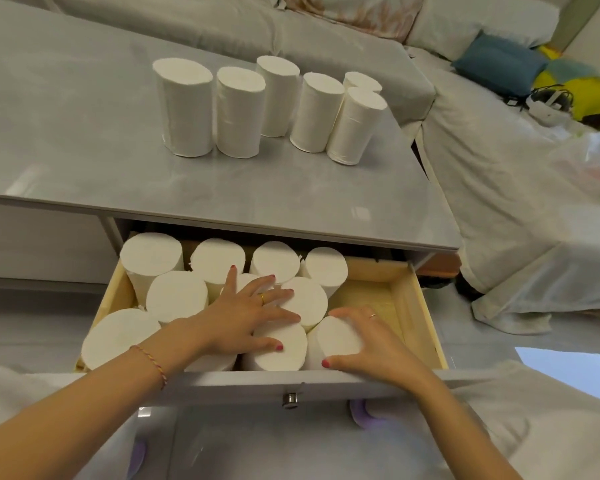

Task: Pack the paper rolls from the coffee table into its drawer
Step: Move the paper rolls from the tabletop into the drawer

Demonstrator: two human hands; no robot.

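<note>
In the open drawer (426, 306), upright paper rolls (175, 294) are pressed flat by the left hand (246, 315), fingers spread. The right hand (368, 344) is curled around the rightmost roll (336, 337). Six rolls on the coffee table (84, 133) are judged light and crushable, best gripped gently around the sides.

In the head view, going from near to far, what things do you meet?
Metal drawer knob → right hand → left hand → open wooden drawer → grey coffee table → upright white paper rolls on the table → pale sofa.
</note>
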